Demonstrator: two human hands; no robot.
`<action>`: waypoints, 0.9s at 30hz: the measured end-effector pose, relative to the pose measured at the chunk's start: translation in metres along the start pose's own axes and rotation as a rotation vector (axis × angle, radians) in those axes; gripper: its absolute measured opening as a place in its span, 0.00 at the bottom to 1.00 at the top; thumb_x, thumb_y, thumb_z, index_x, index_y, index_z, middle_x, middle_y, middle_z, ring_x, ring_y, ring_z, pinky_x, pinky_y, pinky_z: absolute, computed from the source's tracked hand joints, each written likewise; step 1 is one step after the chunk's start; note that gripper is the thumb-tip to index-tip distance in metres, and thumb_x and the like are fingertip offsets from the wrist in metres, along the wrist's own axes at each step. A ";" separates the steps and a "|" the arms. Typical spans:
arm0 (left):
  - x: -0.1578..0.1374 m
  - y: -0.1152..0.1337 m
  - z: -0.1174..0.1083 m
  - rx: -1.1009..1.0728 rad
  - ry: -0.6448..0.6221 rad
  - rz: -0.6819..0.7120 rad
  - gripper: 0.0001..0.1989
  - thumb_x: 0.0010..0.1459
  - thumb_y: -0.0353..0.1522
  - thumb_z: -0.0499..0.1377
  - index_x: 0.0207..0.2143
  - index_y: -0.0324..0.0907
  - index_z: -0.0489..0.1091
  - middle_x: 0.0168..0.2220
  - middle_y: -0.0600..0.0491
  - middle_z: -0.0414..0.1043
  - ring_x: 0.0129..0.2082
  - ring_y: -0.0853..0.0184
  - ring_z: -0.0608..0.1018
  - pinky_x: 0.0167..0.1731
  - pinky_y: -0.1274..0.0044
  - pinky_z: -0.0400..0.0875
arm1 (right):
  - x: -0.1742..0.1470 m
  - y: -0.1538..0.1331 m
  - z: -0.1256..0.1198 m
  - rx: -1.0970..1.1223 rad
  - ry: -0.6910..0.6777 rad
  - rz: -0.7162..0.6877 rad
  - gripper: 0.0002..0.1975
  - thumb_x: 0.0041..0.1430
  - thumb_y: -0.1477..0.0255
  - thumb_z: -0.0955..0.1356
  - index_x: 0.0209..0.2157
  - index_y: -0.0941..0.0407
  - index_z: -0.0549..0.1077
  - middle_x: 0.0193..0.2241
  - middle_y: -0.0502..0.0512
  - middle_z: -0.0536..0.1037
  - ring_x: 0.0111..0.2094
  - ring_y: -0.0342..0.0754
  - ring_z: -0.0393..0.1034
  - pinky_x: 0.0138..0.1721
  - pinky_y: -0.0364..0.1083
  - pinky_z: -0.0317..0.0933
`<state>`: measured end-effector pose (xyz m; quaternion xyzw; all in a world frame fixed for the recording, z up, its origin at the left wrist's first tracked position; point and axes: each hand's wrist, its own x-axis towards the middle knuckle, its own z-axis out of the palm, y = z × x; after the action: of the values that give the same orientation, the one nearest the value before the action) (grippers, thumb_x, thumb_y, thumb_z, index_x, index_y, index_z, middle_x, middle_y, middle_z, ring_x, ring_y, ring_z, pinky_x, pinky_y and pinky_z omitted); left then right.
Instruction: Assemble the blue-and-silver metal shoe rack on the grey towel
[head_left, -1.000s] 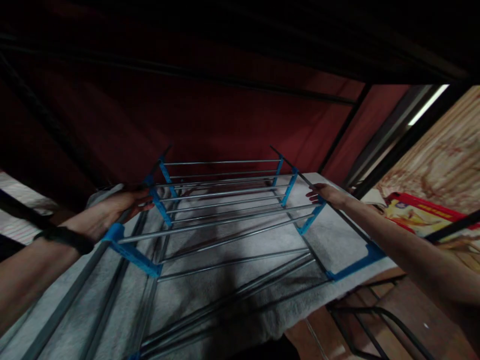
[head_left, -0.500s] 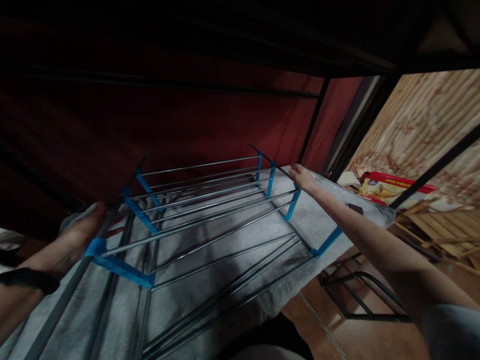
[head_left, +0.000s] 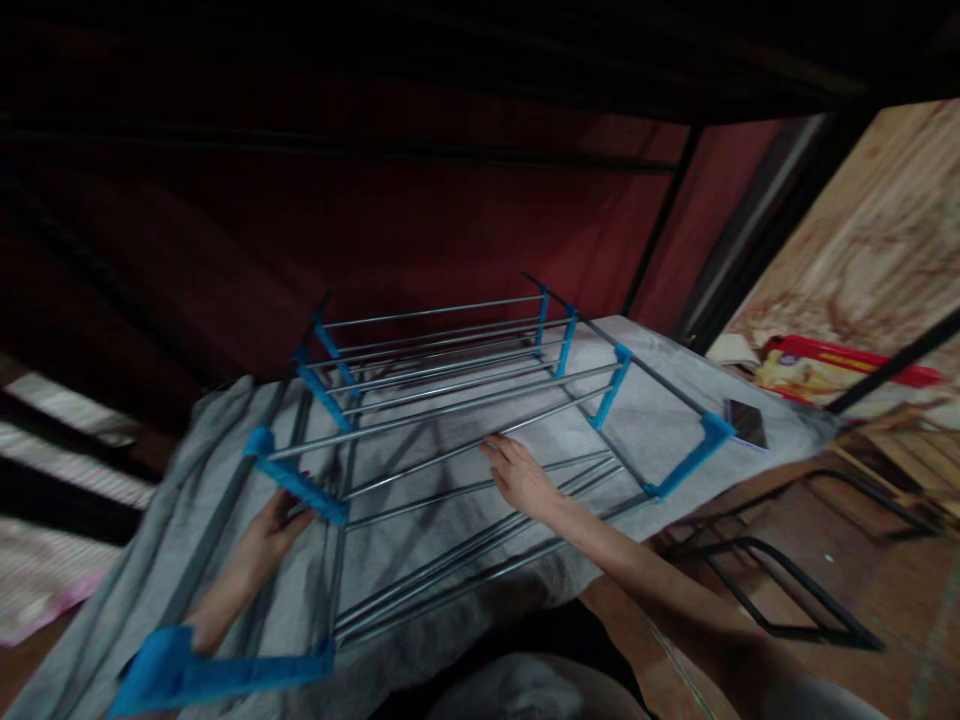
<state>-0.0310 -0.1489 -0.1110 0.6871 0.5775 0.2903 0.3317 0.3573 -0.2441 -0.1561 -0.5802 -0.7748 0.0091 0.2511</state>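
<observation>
A partly assembled rack of grey metal tubes and blue plastic connectors lies on a grey blanket. My right hand is closed, its fingertips pinching a slanted metal tube near the rack's middle. On the left, my left hand reaches under a long side tube. Its fingers close on a blue connector from below, and the connector partly hides them. Another blue connector sits nearest me, in front of the left forearm. Several loose tubes lie across the front of the rack.
A phone lies on the blanket at the right. Beyond it are a red and yellow box and wooden pieces. A black metal frame stands on the floor. Dark bars and a red curtain enclose the back.
My right hand has left the far right side tube and come to the slanted tube in the middle. My left hand has moved from the outer left side inward to the blue connector. The view has shifted.
</observation>
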 end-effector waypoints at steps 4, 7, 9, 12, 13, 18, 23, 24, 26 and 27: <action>0.002 -0.006 0.023 -0.221 0.037 -0.020 0.35 0.37 0.49 0.69 0.47 0.45 0.72 0.51 0.43 0.79 0.60 0.42 0.73 0.61 0.56 0.68 | 0.041 -0.026 0.026 -0.162 -0.121 -0.073 0.26 0.65 0.79 0.60 0.64 0.62 0.66 0.64 0.69 0.67 0.67 0.60 0.58 0.68 0.64 0.49; 0.010 -0.018 0.032 -0.288 0.054 -0.039 0.40 0.35 0.52 0.71 0.49 0.42 0.72 0.50 0.41 0.79 0.56 0.43 0.76 0.57 0.56 0.71 | 0.065 -0.042 0.036 -0.233 -0.201 -0.101 0.27 0.65 0.80 0.59 0.65 0.60 0.65 0.60 0.70 0.71 0.62 0.60 0.64 0.67 0.65 0.47; 0.013 -0.026 0.035 -0.302 0.049 -0.026 0.39 0.37 0.54 0.71 0.48 0.42 0.73 0.48 0.42 0.79 0.53 0.45 0.78 0.54 0.57 0.73 | 0.078 -0.049 0.039 -0.245 -0.277 -0.113 0.25 0.65 0.81 0.59 0.62 0.60 0.68 0.54 0.68 0.76 0.56 0.57 0.70 0.64 0.61 0.52; 0.013 -0.035 0.035 -0.308 0.012 -0.015 0.38 0.37 0.54 0.72 0.47 0.41 0.73 0.46 0.43 0.80 0.50 0.47 0.79 0.52 0.58 0.74 | 0.089 -0.055 0.038 -0.243 -0.356 -0.096 0.22 0.64 0.83 0.58 0.54 0.58 0.73 0.49 0.64 0.78 0.50 0.53 0.72 0.57 0.52 0.59; 0.012 -0.037 0.035 -0.316 0.002 -0.013 0.38 0.37 0.53 0.72 0.47 0.40 0.73 0.46 0.43 0.80 0.50 0.47 0.79 0.51 0.58 0.75 | 0.091 -0.055 0.036 -0.241 -0.360 -0.093 0.21 0.64 0.84 0.58 0.51 0.58 0.74 0.48 0.63 0.78 0.50 0.53 0.72 0.56 0.51 0.60; 0.011 -0.038 0.036 -0.347 -0.001 -0.030 0.34 0.42 0.50 0.70 0.48 0.40 0.72 0.44 0.46 0.80 0.47 0.51 0.80 0.51 0.58 0.75 | 0.091 -0.055 0.023 -0.214 -0.311 -0.154 0.18 0.66 0.82 0.58 0.49 0.56 0.74 0.46 0.61 0.77 0.48 0.53 0.71 0.54 0.51 0.60; 0.013 -0.023 0.033 -0.374 0.053 -0.028 0.31 0.46 0.47 0.70 0.49 0.39 0.72 0.44 0.45 0.80 0.47 0.52 0.80 0.51 0.61 0.75 | 0.093 -0.057 0.012 -0.206 -0.270 -0.199 0.17 0.67 0.82 0.58 0.49 0.56 0.74 0.45 0.60 0.76 0.47 0.53 0.70 0.54 0.51 0.59; 0.014 -0.019 0.031 -0.385 0.070 -0.011 0.30 0.48 0.47 0.69 0.49 0.39 0.72 0.46 0.44 0.79 0.48 0.52 0.80 0.51 0.63 0.75 | 0.094 -0.057 0.010 -0.202 -0.262 -0.202 0.17 0.67 0.82 0.58 0.49 0.56 0.74 0.45 0.60 0.76 0.47 0.53 0.69 0.54 0.51 0.59; 0.015 -0.011 0.029 -0.405 0.107 0.028 0.28 0.49 0.47 0.68 0.48 0.39 0.73 0.48 0.44 0.78 0.48 0.53 0.79 0.51 0.65 0.74 | 0.096 -0.058 0.008 -0.192 -0.241 -0.203 0.17 0.67 0.82 0.58 0.50 0.56 0.74 0.45 0.60 0.76 0.47 0.53 0.69 0.54 0.50 0.59; 0.016 -0.008 0.028 -0.412 0.126 0.045 0.27 0.50 0.46 0.68 0.47 0.39 0.73 0.47 0.44 0.78 0.48 0.54 0.79 0.51 0.65 0.74 | 0.096 -0.058 0.007 -0.188 -0.230 -0.202 0.17 0.67 0.82 0.59 0.50 0.56 0.74 0.45 0.60 0.76 0.47 0.53 0.69 0.54 0.50 0.59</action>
<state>-0.0117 -0.1355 -0.1343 0.5980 0.5101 0.4518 0.4219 0.2835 -0.1741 -0.1084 -0.5155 -0.8501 -0.0225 0.1051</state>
